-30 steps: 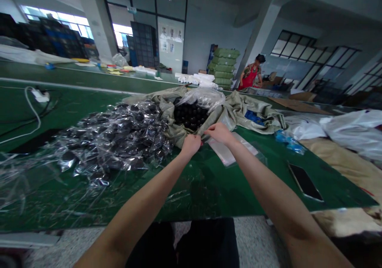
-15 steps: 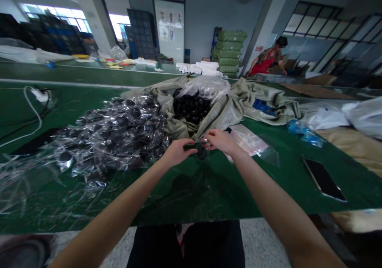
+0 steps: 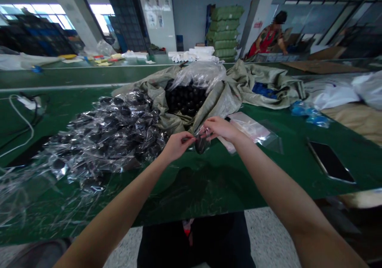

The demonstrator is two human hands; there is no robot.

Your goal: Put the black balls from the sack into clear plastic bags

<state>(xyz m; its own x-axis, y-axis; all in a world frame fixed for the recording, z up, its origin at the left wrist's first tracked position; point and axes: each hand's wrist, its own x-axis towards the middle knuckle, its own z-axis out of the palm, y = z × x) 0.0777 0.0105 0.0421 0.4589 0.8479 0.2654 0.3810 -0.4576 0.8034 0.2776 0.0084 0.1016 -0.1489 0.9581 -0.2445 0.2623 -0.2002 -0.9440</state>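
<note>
1. Left hand (image 3: 178, 145), fingers pinched, grips a clear bag (image 3: 203, 139) at its edge; a dark piece sits inside.
2. Right hand (image 3: 219, 129), fingers half curled, holds the bag's other side, near the sack (image 3: 216, 100).

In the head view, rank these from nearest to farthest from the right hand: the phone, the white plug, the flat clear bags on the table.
Measured from the right hand:
1. Flat clear bags, just to its right.
2. Phone, farther right, near the table's front edge.
3. White plug, far left, beyond the wrapped pile.
</note>
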